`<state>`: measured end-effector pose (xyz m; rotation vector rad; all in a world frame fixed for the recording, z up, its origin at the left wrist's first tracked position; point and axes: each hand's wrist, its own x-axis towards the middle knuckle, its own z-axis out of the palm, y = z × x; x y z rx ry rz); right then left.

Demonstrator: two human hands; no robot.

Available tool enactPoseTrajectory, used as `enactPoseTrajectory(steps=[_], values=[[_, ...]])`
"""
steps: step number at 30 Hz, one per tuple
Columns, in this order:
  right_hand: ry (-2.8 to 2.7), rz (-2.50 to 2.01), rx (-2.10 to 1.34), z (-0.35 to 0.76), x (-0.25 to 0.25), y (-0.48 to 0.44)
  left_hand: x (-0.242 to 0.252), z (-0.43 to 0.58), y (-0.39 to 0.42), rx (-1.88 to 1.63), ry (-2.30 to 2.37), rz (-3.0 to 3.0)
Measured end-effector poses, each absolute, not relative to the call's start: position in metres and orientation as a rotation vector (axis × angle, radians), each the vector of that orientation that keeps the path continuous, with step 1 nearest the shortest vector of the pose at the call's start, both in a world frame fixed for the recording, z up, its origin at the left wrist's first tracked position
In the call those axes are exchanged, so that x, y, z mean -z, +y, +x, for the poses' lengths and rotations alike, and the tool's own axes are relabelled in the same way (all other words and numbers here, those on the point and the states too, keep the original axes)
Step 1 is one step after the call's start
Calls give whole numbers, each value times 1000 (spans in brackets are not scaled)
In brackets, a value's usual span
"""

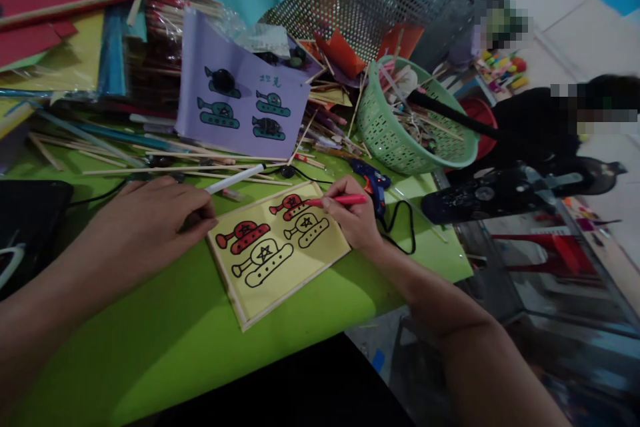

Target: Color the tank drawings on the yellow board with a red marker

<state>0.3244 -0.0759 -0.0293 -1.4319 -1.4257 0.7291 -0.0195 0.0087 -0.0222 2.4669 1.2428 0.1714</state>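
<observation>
Mid-frame, the red pen (353, 199) is being pinched by the right hand (356, 221), its long axis running nearly level, its tip being aimed left at the partly reddened upper-right tank drawing (291, 207). The yellow card (283, 293) is lying beneath, long axis slanting up rightward. Whether the white pen (237, 178) is being gripped by the left hand (157, 210) is unclear.

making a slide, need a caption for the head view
Right hand holding a red pen at a tank drawing on yellow paper.
</observation>
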Motion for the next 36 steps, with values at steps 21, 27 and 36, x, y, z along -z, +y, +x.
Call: enactPoseTrajectory(steps=[21, 27, 36], values=[[-1419, -1457, -675, 327, 28, -76, 25, -21, 9, -165, 1257, 2460], [-1436, -1411, -710, 327, 29, -76, 25, -19, 10, -173, 1249, 2450], [-1463, -1397, -678, 329, 31, -76, 24, -20, 11, -208, 1237, 2423]])
